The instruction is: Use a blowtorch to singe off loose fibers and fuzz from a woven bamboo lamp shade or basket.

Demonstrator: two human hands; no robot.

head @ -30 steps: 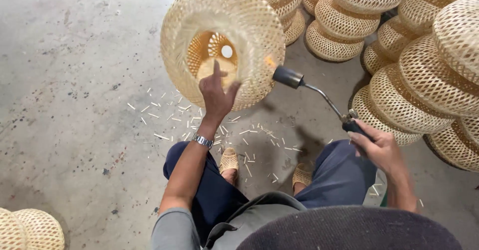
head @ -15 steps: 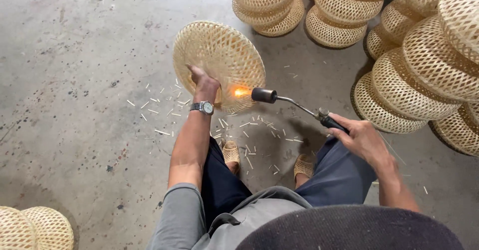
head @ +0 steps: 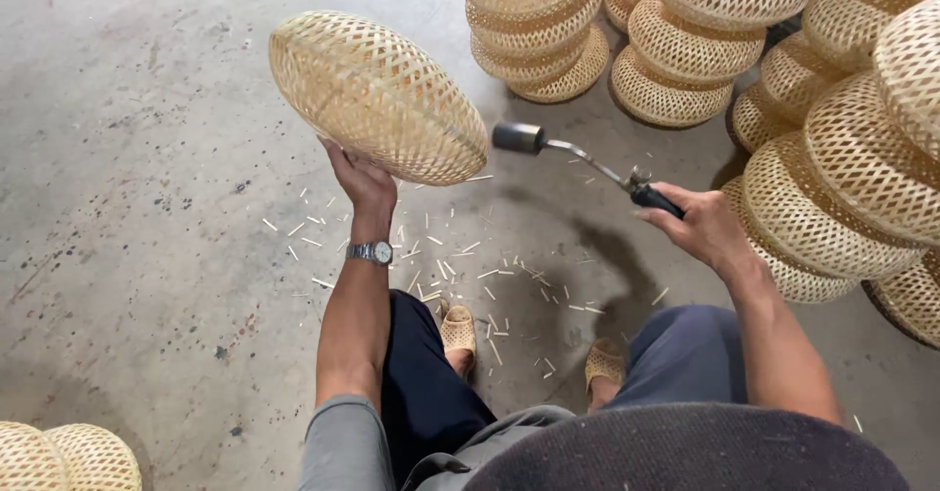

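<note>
We see the left hand [head: 360, 180] with its fingers closed on the lower edge of a woven bamboo lampshade [head: 377, 96], which is lifted off the floor and tilted above those fingers; we cannot tell what lies inside it. The right hand [head: 700, 227] is wrapped shut around the handle of a gas torch [head: 587, 161], whose nozzle points toward the shade, just beside it but apart. Beyond the right fingers, stacks of woven shades [head: 822, 129] crowd close, leaving little room there. Below the left fingers, the concrete floor [head: 127, 207] is wide, littered with bamboo splinters [head: 460, 266] near our sandals [head: 458, 329].
</note>
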